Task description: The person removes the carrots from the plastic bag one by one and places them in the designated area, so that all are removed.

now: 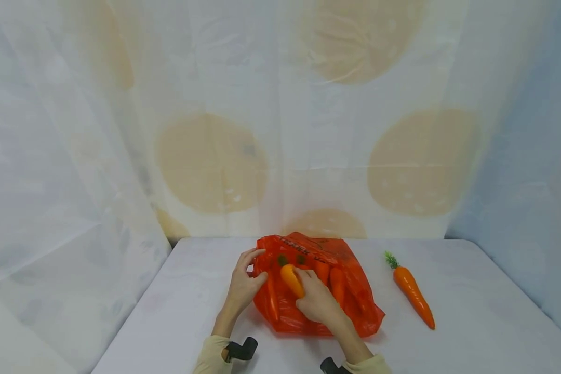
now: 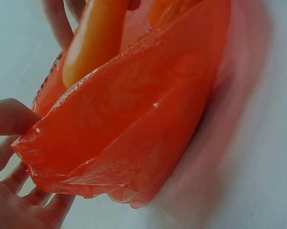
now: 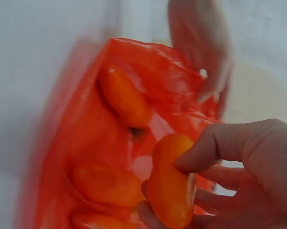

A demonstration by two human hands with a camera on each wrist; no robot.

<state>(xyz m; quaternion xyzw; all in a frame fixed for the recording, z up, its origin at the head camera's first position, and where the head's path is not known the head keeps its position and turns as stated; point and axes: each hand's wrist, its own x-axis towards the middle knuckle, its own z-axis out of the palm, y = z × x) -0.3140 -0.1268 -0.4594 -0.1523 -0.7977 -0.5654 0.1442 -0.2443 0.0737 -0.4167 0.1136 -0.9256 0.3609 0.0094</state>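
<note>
A red plastic bag (image 1: 299, 324) lies on the table with its mouth spread. My left hand (image 1: 244, 283) grips the bag's left edge, thumb on one side and fingers behind in the left wrist view. Between thumb and fingers my right hand (image 1: 319, 300) holds a smooth yellow-orange oblong vegetable (image 3: 171, 183), slightly narrowed at its middle, at the bag's mouth. Its exact kind I cannot tell. Several orange carrots (image 1: 337, 284) lie inside the bag, partly seen through the red film. Dark green tops (image 1: 301, 258) show near its upper rim.
Right of the bag, one orange carrot (image 1: 413, 296) with a leafy green top lies on the white table (image 1: 477, 332). A pale curtain with tan circles (image 1: 212, 163) hangs behind, and white sheeting (image 1: 51, 208) borders the left side.
</note>
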